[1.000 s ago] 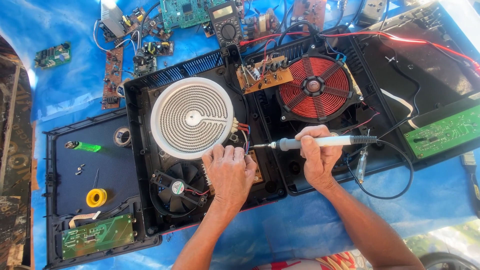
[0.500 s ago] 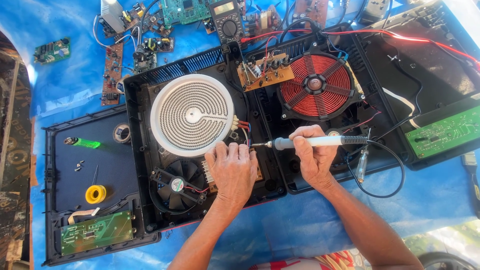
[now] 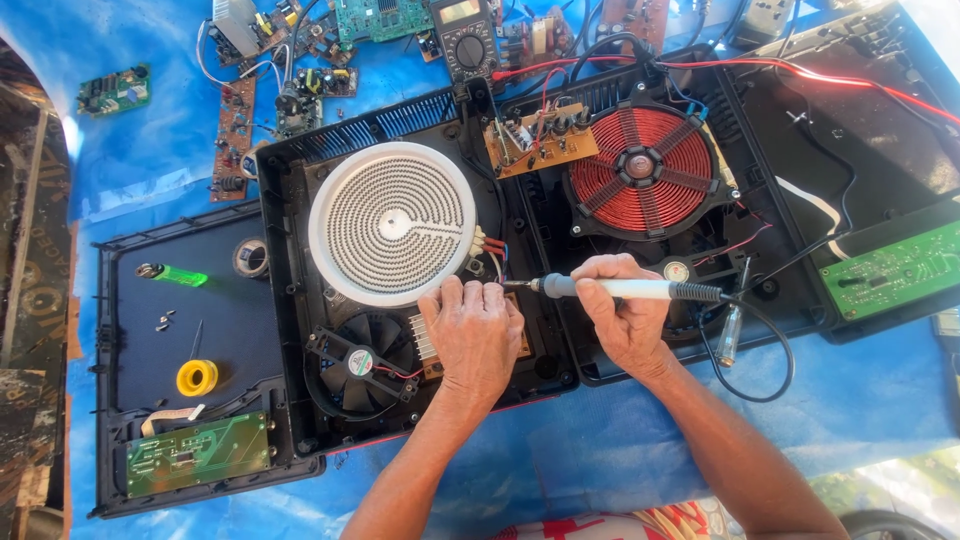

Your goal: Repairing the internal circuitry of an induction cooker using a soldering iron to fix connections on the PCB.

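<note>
My right hand [image 3: 625, 320] grips a soldering iron [image 3: 620, 289] with a white and grey handle, its tip pointing left at the wires beside the white round heating coil [image 3: 390, 222]. My left hand [image 3: 478, 335] rests palm down on the circuit board and heat sink just below that coil, fingertips close to the iron's tip. Both hands work inside an opened black cooktop housing [image 3: 300, 160]. A red copper induction coil [image 3: 642, 168] sits in the housing's right half. A small black fan [image 3: 362, 358] lies left of my left hand.
A black bottom cover [image 3: 130, 330] at the left holds a green lighter [image 3: 176, 275], a yellow solder spool [image 3: 197, 377], screws and a green circuit board [image 3: 198, 455]. A multimeter [image 3: 467, 40] and several loose boards lie at the top. Another green board [image 3: 892, 270] sits right.
Both hands stay at the same spot beside the white coil; the soldering iron's tip has shifted only slightly. The camera view has drifted a little.
</note>
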